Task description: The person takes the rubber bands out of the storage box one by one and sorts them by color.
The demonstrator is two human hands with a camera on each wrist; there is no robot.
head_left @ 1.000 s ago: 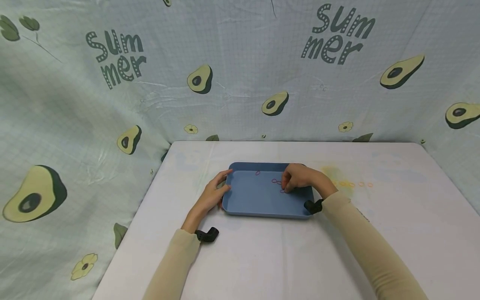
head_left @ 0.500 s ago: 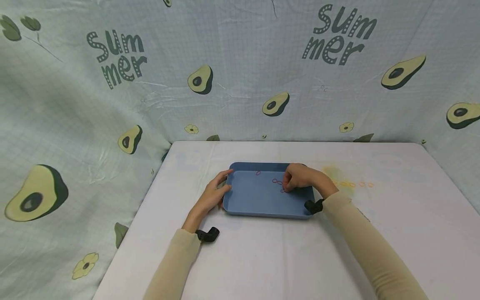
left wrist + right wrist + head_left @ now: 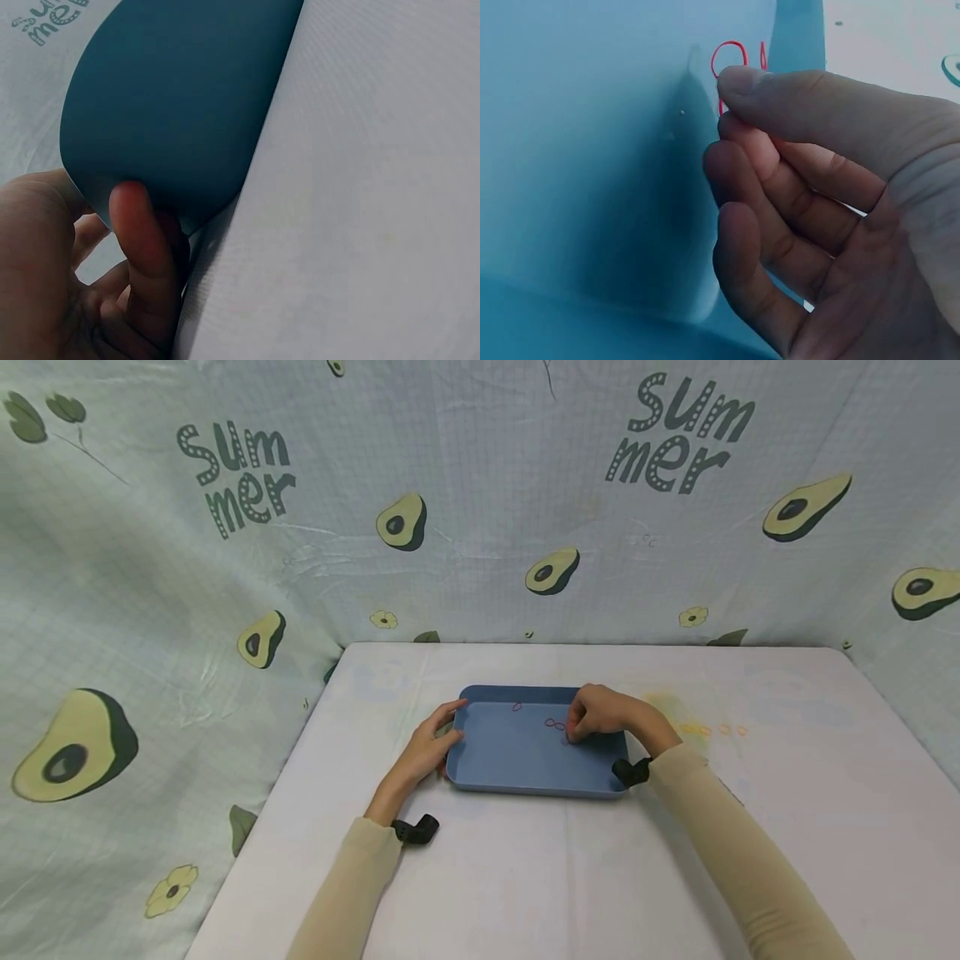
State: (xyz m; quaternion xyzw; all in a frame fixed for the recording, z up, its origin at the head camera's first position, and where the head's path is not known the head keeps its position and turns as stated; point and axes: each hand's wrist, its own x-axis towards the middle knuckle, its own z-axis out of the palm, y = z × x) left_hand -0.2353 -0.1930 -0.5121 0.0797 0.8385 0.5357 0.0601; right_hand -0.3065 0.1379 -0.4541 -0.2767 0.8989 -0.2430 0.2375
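A shallow blue tray [image 3: 517, 760] lies on the table with a few small red rubber bands [image 3: 555, 724] on its bottom. My left hand [image 3: 424, 750] grips the tray's left end, its thumb over the rim, as the left wrist view also shows. Over the tray's right half, my right hand [image 3: 597, 713] has its thumb and index finger together low at the bottom. In the right wrist view that hand [image 3: 802, 172] pinches a thin red rubber band [image 3: 721, 107] at the fingertips, partly hidden by them. Other red loops [image 3: 730, 46] show just behind the thumb tip.
Right of the tray, several small orange and yellow loops [image 3: 724, 728] lie in a row on the white tabletop [image 3: 510, 877]. One more red rubber band [image 3: 517, 707] sits near the tray's far edge. A printed cloth [image 3: 465, 468] hangs behind the table.
The red loop below my right fingertips shows less than before. My right hand has shifted only very slightly; my left hand keeps its place on the tray.
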